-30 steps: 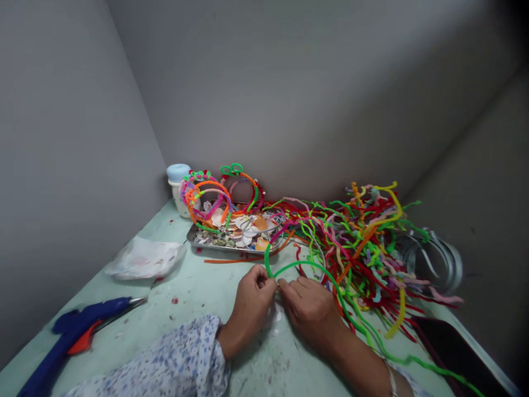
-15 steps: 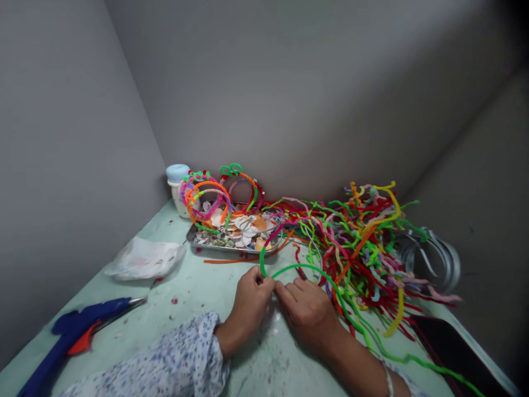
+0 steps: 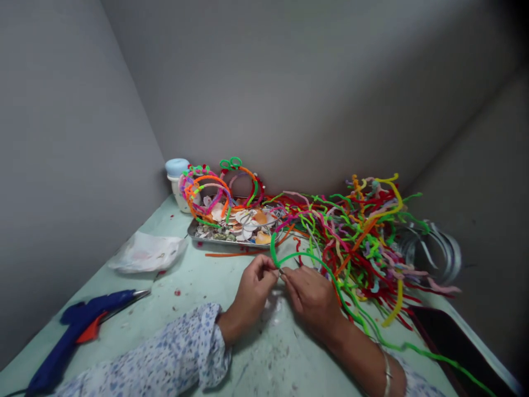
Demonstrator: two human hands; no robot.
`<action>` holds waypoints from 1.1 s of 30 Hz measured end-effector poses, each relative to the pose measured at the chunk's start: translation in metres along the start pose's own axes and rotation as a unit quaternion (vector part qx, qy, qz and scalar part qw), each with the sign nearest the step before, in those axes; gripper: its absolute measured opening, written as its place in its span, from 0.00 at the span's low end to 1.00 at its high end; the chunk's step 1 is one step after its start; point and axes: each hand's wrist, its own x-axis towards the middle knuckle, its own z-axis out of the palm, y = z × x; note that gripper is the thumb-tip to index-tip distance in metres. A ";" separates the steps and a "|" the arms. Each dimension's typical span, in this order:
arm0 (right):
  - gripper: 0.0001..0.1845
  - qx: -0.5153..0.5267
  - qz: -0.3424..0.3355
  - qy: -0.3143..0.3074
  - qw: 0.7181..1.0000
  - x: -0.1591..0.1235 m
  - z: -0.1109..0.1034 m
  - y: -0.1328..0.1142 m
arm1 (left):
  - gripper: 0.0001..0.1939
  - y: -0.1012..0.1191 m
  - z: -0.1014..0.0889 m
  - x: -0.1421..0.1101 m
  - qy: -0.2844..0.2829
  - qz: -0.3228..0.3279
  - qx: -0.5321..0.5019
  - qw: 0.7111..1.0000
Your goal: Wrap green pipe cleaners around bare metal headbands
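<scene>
My left hand (image 3: 253,286) is closed in a pinch on a thin band whose visible end is wrapped in green, with pink farther up. My right hand (image 3: 316,295) meets it fingertip to fingertip and is closed at the same spot. From there a long green pipe cleaner (image 3: 320,261) arches over the right knuckles and trails past the forearm to the lower right. The fingers hide the exact joint. Behind the hands, a metal tray (image 3: 223,241) holds seashells (image 3: 239,223), with pipe-cleaner-wrapped headbands (image 3: 209,179) standing in it.
A tangled heap of colourful pipe cleaners (image 3: 363,237) lies at right, beside bare metal headbands (image 3: 446,251) and a dark phone-like slab (image 3: 454,342). To the left are a blue glue gun (image 3: 82,325), a plastic bag (image 3: 149,252) and a blue-lidded jar (image 3: 177,168). Grey walls enclose the table.
Both hands have shifted slightly up and right in view with the green-wrapped band. The left fingers have lifted a little into a finer pinch; the camera view has also shifted slightly.
</scene>
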 end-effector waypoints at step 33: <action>0.07 0.129 0.016 0.056 0.990 -0.006 -0.001 0.004 | 0.11 0.009 -0.012 0.015 -0.135 0.006 -0.031 0.990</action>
